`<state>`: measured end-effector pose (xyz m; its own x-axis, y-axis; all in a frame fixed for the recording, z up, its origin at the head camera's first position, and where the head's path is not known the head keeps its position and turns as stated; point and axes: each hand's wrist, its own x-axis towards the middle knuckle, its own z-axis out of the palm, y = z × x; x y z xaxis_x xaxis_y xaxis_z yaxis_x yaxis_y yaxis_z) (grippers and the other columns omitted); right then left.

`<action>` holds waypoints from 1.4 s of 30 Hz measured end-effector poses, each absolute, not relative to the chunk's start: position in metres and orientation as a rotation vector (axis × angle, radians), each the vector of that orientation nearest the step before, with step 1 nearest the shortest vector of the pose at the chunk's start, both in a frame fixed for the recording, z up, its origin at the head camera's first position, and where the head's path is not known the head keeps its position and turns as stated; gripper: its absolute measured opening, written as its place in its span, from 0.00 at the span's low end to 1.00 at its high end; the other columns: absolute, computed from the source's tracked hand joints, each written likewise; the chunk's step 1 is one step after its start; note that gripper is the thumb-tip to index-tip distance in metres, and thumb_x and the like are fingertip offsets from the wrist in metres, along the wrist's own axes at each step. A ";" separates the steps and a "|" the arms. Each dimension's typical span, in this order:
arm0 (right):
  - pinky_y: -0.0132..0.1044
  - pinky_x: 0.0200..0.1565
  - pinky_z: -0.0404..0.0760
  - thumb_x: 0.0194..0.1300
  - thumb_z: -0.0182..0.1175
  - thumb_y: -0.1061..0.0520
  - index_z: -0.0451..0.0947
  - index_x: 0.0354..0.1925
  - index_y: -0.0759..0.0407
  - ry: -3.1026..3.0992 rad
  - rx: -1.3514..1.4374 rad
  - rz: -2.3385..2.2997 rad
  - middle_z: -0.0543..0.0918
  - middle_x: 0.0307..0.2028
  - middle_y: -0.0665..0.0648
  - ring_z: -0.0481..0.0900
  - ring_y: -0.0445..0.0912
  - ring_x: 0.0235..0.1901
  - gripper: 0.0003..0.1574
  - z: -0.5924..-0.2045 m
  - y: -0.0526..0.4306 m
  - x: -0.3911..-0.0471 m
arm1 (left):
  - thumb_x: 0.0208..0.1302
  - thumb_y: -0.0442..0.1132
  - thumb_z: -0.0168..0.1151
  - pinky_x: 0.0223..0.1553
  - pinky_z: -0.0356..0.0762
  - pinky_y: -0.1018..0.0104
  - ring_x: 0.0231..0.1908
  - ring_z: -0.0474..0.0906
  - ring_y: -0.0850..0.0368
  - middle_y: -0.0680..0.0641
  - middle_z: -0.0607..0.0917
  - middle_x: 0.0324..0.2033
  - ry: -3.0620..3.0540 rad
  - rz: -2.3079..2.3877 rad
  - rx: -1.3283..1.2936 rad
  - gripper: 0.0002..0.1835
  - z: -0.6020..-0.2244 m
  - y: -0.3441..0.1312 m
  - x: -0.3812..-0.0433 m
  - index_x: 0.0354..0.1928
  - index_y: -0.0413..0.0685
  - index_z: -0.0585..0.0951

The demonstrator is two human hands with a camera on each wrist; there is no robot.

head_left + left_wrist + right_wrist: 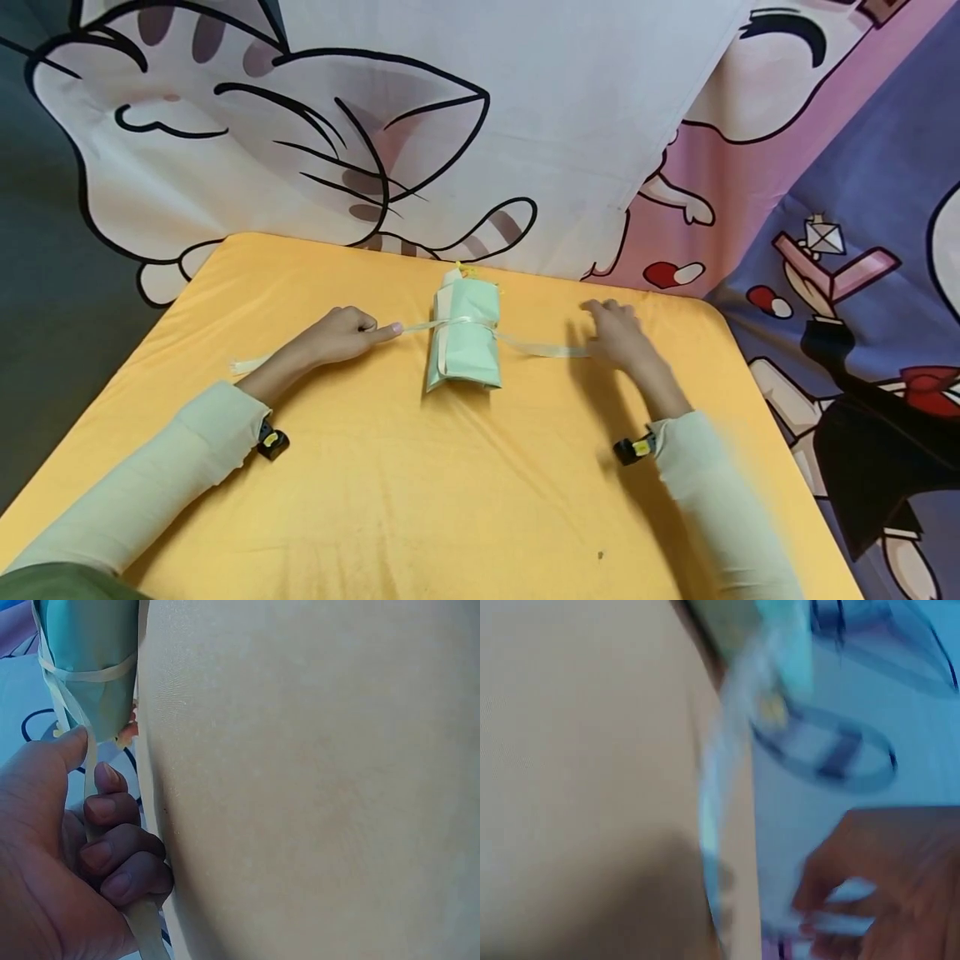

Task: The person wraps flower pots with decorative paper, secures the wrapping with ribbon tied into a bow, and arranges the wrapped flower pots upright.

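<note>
Gripping the ribbon [551, 350] in my left hand [341, 336], right hand [618, 336] loose and empty, I judge the green bundle [468, 360], far-middle on the table [450, 500], encircled, tying apparently unfinished.

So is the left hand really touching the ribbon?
Touching. The left wrist view shows the left hand curled around the pale ribbon, which comes out above and below its grip.

Behind the left hand [341, 337]: here's a pale greenish sleeve [153, 487], dark green cloth [67, 585] further back | right hand [617, 336]: matching sleeve [720, 496] | behind each, look, boxy black camera [624, 452], yellow patch [641, 448]!
</note>
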<state>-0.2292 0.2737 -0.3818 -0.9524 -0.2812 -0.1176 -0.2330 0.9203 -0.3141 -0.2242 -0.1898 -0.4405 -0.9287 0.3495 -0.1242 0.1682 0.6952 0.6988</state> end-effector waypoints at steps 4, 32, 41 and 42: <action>0.72 0.72 0.75 0.85 0.63 0.52 0.75 0.80 0.56 2.892 -0.687 -0.914 0.71 0.79 0.71 0.69 0.69 0.77 0.32 -0.394 0.214 -0.217 | 0.84 0.66 0.61 0.30 0.63 0.64 0.19 0.59 0.59 0.59 0.63 0.14 2.667 1.062 0.425 0.34 -0.441 -0.190 -0.224 0.19 0.57 0.69; 0.68 0.79 0.72 0.89 0.53 0.34 0.70 0.85 0.46 2.805 -0.861 -0.817 0.69 0.84 0.59 0.66 0.62 0.83 0.38 -0.395 0.153 -0.209 | 0.84 0.49 0.65 0.56 0.77 0.54 0.48 0.80 0.47 0.44 0.84 0.38 2.265 1.655 0.439 0.20 -0.428 -0.150 -0.233 0.36 0.40 0.80; 0.69 0.78 0.73 0.89 0.54 0.34 0.70 0.85 0.47 2.819 -0.856 -0.755 0.69 0.84 0.61 0.67 0.64 0.82 0.38 -0.388 0.146 -0.208 | 0.86 0.41 0.56 0.90 0.54 0.41 0.71 0.76 0.51 0.54 0.89 0.56 1.956 2.081 0.409 0.12 -0.422 -0.122 -0.226 0.54 0.48 0.88; 0.69 0.78 0.73 0.89 0.53 0.34 0.70 0.86 0.47 2.819 -0.856 -0.748 0.69 0.84 0.61 0.67 0.64 0.82 0.38 -0.388 0.145 -0.208 | 0.87 0.41 0.56 0.90 0.54 0.41 0.74 0.75 0.51 0.51 0.89 0.60 1.960 2.079 0.417 0.14 -0.420 -0.119 -0.226 0.59 0.44 0.87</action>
<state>-0.2083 0.1450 -0.3878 -0.8367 -0.5459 0.0439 -0.4958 0.7209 -0.4842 -0.2257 -0.1189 -0.4203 -0.9269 0.3739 0.0343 0.0122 -0.0613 0.9980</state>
